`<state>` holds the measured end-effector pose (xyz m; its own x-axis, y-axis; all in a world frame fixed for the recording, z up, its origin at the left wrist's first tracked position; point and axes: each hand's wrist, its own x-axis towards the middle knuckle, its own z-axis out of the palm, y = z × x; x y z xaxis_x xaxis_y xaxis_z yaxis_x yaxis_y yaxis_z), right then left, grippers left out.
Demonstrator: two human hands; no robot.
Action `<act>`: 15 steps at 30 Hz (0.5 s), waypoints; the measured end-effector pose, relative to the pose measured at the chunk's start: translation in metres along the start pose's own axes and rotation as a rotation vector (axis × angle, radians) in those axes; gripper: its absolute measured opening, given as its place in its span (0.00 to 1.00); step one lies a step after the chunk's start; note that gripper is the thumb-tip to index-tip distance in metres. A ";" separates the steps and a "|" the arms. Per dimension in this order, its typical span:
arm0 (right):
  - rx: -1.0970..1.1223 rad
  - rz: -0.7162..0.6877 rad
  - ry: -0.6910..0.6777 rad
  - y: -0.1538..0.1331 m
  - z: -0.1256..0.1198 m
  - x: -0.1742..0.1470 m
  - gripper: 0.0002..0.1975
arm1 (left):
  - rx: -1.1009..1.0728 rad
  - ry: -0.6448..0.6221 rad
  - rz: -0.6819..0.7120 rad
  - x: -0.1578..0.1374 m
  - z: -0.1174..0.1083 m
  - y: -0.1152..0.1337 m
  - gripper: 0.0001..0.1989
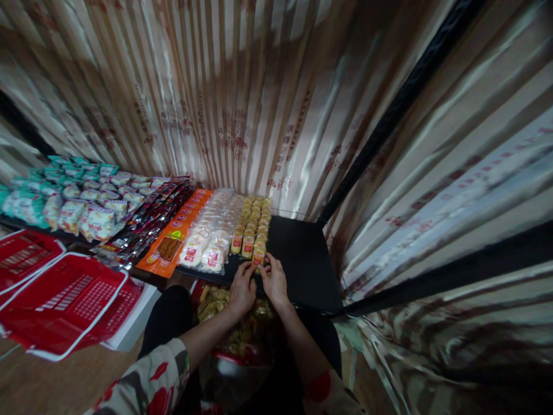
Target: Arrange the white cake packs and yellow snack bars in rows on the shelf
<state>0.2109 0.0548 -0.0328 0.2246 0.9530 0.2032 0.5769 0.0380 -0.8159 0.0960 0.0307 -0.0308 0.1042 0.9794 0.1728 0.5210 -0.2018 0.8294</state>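
Observation:
Both my hands meet at the front end of a row of small yellow snack packets on a black shelf. The frontmost snack packet has a red label and a clear wrapper. My left hand pinches its near left corner, with the fingertips closed together. From the right, my right hand grips the same packet's near edge, thumb and fingers curled. Two more rows of yellow packets lie just left of it. Below my hands, a container of loose yellow packets sits between my knees, partly hidden by my forearms.
Leftward along the shelf lie white round packets, an orange flat pack, dark shiny packets, and white and teal bags. Red baskets stand at left. Black posts and a draped striped sheet enclose the shelf.

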 end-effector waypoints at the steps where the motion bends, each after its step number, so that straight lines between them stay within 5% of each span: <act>1: -0.016 -0.001 -0.003 0.000 0.000 0.000 0.21 | 0.021 -0.004 0.010 0.001 0.000 0.001 0.25; 15: -0.222 -0.021 -0.004 0.002 0.006 -0.002 0.23 | 0.093 -0.024 0.014 -0.001 0.008 -0.009 0.30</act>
<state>0.2071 0.0546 -0.0384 0.2080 0.9539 0.2163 0.7402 -0.0090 -0.6724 0.0976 0.0319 -0.0426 0.1323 0.9764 0.1705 0.5958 -0.2158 0.7736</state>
